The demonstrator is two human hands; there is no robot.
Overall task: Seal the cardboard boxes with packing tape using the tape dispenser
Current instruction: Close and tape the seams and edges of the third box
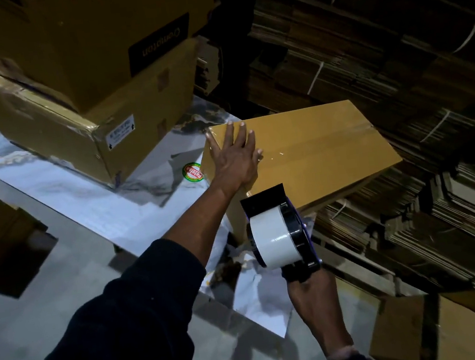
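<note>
Your left hand [235,157] lies flat on top of the cardboard box [313,152], fingers straight and spread, palm pressing near the box's 9 o'clock end. A glossy strip of clear tape [281,153] runs along the middle seam of the lid, from under your fingers toward the 3 o'clock end, where it wrinkles over the edge.

Your right hand [311,293] is wrapped around the handle of the tape dispenser [281,228], fingers curled tight on it. The dispenser's black front plate touches the near edge of the box at about 6 o'clock from your left palm, with the white tape roll [273,239] sitting just behind it, toward you.

The box sits at the right part of the tabletop [83,198], which is covered in pale, marbled, shiny sheeting. A round green and red sticker [192,172] lies on that sheeting just beside the box, at 9 o'clock from your left wrist. Two larger stacked boxes [93,86] stand at 10 o'clock, well apart from your hands; the upper one carries a dark printed label.

Bundles of flattened cardboard [363,44], tied with white string, fill the dim area from 12 to 4 o'clock. Another brown box [422,333] shows at 5 o'clock, below your right forearm.
</note>
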